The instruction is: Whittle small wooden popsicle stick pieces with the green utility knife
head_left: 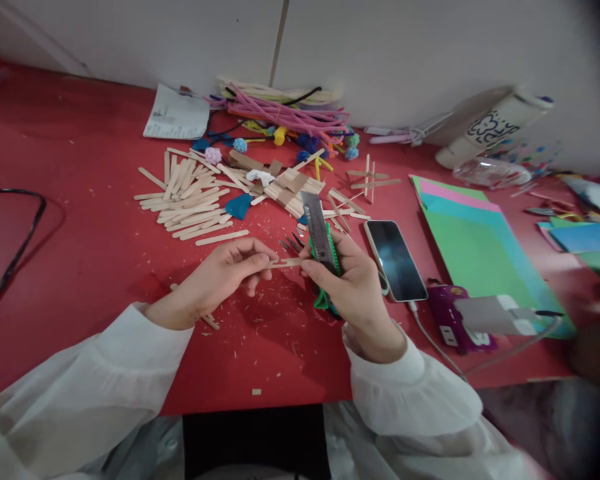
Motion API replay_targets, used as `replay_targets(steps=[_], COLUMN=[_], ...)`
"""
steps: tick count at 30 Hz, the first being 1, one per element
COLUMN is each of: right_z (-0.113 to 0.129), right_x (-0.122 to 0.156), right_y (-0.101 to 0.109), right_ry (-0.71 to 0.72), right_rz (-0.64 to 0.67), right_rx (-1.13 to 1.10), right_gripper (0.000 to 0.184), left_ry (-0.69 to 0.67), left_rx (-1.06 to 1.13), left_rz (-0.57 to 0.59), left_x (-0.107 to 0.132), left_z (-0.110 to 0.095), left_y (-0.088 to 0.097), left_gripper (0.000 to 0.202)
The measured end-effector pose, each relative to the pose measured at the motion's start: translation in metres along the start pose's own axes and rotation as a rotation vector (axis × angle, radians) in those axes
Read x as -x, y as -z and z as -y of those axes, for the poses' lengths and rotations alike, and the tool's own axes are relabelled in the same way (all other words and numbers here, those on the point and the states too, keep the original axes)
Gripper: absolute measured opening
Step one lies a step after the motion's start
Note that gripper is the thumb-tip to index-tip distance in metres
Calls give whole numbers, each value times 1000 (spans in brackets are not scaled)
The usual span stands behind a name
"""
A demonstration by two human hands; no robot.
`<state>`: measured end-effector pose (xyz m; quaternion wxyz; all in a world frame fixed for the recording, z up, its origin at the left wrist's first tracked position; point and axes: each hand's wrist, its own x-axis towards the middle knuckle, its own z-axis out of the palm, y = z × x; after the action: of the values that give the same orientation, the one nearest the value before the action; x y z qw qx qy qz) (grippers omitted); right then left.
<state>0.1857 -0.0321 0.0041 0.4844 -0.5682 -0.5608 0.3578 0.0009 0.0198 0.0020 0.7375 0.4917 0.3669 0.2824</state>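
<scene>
A notched wooden craft stick [285, 263] spans the gap between my two hands above the red table. My left hand [237, 267] pinches its left end between thumb and fingers. With thumb and index finger, my right hand [347, 277] grips the stick's other end. That same hand also holds a green utility knife [333, 257], its wide metal blade [316, 220] pointing up and away from me. Small wood shavings lie scattered on the table below. Just behind the stick, dark pointed metal tips [293, 243] show, partly hidden by my right hand.
Loose craft sticks [190, 193] lie in a pile at the back left, near a woven stick piece [290, 190]. Pink pipe cleaners [285, 110] are heaped by the wall. On the right are a phone [396, 260], coloured paper [475, 233], a purple box [455, 320] and a tumbler [495, 127].
</scene>
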Motion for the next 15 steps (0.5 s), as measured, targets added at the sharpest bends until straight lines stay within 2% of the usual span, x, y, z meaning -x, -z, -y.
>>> replay_targets(steps=[7, 10, 15], right_z=[2, 4, 2], right_x=[5, 7, 8], right_y=[-2, -4, -7], right_ry=[145, 229, 319], right_rz=[-80, -86, -135], right_rx=[220, 305, 384], right_gripper=[19, 17, 20], left_ry=[113, 129, 200], left_rx=[161, 129, 34], left_rz=[-28, -37, 42], left_x=[0, 0, 3], left_z=[1, 0, -3], left_y=[2, 1, -1], left_gripper=[23, 18, 13])
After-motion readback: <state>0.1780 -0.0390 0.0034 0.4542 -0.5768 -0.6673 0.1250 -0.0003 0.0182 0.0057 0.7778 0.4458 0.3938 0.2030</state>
